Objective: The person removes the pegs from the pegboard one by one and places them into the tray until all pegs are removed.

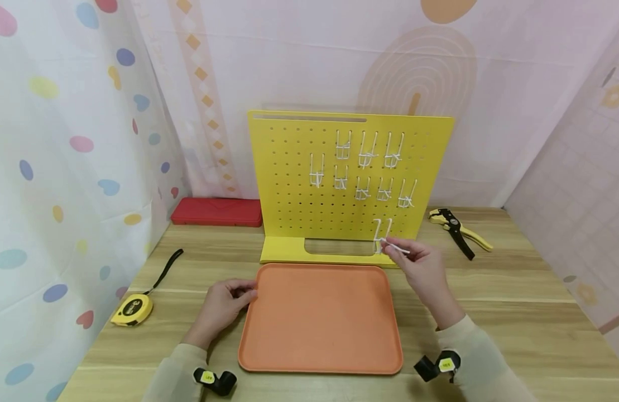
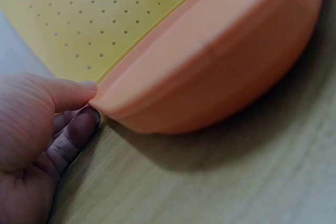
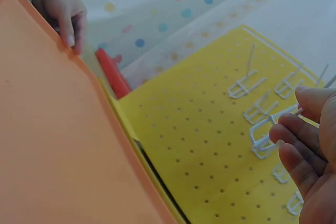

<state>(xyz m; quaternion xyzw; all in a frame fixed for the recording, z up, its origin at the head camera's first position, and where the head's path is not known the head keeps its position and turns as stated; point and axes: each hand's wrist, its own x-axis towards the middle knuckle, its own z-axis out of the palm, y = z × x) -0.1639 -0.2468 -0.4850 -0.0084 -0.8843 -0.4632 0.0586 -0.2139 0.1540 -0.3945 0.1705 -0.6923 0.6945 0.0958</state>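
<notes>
My left hand (image 1: 222, 307) pinches the left rim of an orange tray (image 1: 319, 318), thumb and finger on either side of the edge in the left wrist view. In my right hand (image 1: 423, 268) a white wire pegboard hook (image 1: 402, 249) is pinched between thumb and fingers. That hand is in front of the lower right of a yellow pegboard (image 1: 289, 218). Several similar white hooks (image 1: 343, 148) hang on the board's upper and middle holes. Whether the held hook touches the board cannot be told.
Left of the board lies a red case (image 1: 216, 212). A yellow tape measure (image 1: 133, 309) with a black strap sits at the table's left. Yellow and black wire-stripping pliers (image 1: 455, 226) lie right of the board. Patterned curtains (image 1: 299, 56) stand behind and at both sides.
</notes>
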